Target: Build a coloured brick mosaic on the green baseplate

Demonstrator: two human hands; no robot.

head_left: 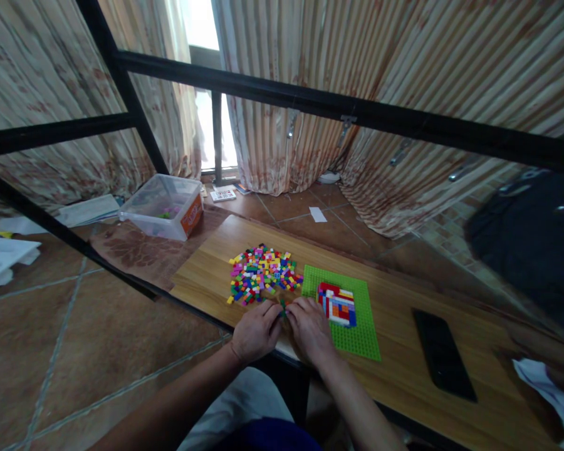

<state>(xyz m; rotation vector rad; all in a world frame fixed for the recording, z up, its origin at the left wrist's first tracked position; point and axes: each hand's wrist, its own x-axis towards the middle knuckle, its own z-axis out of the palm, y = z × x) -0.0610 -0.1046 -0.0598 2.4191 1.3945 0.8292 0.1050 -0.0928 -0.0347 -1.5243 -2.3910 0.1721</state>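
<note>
My left hand [258, 330] and my right hand [309, 327] meet at the near edge of the wooden board, fingertips pinched together. Small dark green toy bricks [282, 307] show between the fingertips; how many is hard to make out. Just beyond my hands lies a loose pile of small multicoloured bricks [263, 272]. To the right, partly behind my right hand, is a green studded baseplate [364, 332]. On it sits a flat block of joined bricks [339, 305] in red, white, orange, blue and purple.
A black phone-like slab [444, 354] rests on the wooden tabletop [395, 369] at the right, with a white crumpled cloth [545, 388] beyond. A clear plastic bin [162, 207] stands behind left. Black metal bars [263, 88] cross above, before curtains [301, 56].
</note>
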